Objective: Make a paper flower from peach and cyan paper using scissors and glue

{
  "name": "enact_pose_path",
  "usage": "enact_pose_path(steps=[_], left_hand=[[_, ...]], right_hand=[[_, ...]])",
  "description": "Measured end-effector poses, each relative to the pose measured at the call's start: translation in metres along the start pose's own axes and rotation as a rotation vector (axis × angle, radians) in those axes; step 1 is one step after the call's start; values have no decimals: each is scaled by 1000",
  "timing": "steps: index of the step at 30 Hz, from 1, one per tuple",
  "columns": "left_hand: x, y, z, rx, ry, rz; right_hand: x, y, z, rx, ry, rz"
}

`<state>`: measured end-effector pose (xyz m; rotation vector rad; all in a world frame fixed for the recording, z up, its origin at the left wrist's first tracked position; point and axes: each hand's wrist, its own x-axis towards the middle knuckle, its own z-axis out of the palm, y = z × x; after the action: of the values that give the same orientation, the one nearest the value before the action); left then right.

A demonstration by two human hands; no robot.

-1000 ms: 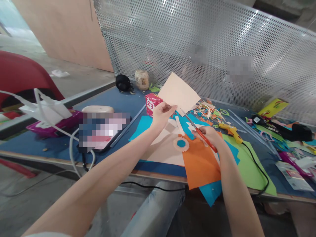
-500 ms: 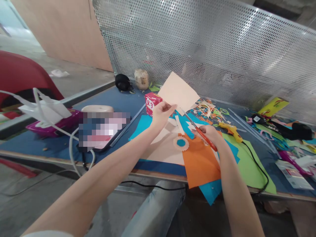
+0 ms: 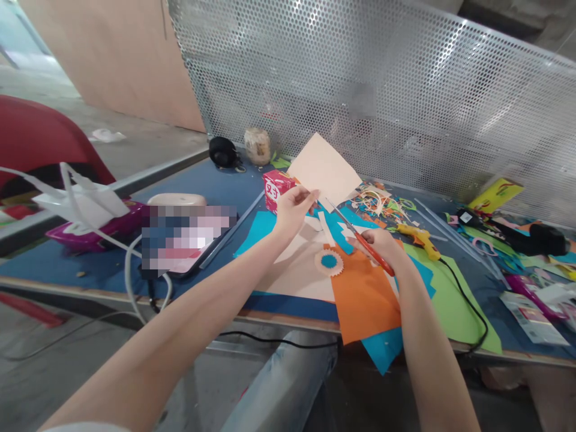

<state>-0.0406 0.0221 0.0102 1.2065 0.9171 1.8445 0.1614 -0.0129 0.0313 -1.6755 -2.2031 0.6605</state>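
Observation:
Pinched in my left hand (image 3: 294,207) is a cream paper sheet (image 3: 324,168), raised above the table with its near corner by my fingertips. My right hand (image 3: 378,243) is closed round the orange handles of a pair of scissors (image 3: 375,255). The blades reach the lower edge of the cream sheet, close to my left fingers. Below lie a cream paper ring (image 3: 338,271) with a toothed rim and a blue centre, an orange sheet (image 3: 364,300), blue sheets (image 3: 256,228) and a larger cream sheet (image 3: 292,276).
A yellow glue gun (image 3: 420,240) rests on the right, its cord crossing a green sheet (image 3: 463,294). Paper scraps (image 3: 382,201) are heaped behind it. A pink box (image 3: 273,189) stands behind my left hand; a tablet-like device (image 3: 189,240) lies left. Perforated metal (image 3: 315,72) closes the back.
The scissors' blades have moved slightly left along the sheet's lower edge. The sheet and my left hand have shifted only a little.

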Motion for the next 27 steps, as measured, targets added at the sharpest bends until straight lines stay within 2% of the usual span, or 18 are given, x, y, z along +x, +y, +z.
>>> enact_pose_path(steps=[10, 20, 27], left_hand=[[-3, -2, 0, 79, -27, 19], [-1, -4, 0, 34, -14, 18], [1, -4, -1, -35, -10, 23]], right_hand=[[2, 1, 1, -50, 2, -4], [0, 0, 1, -42, 63, -45], [0, 1, 1, -43, 41, -11]])
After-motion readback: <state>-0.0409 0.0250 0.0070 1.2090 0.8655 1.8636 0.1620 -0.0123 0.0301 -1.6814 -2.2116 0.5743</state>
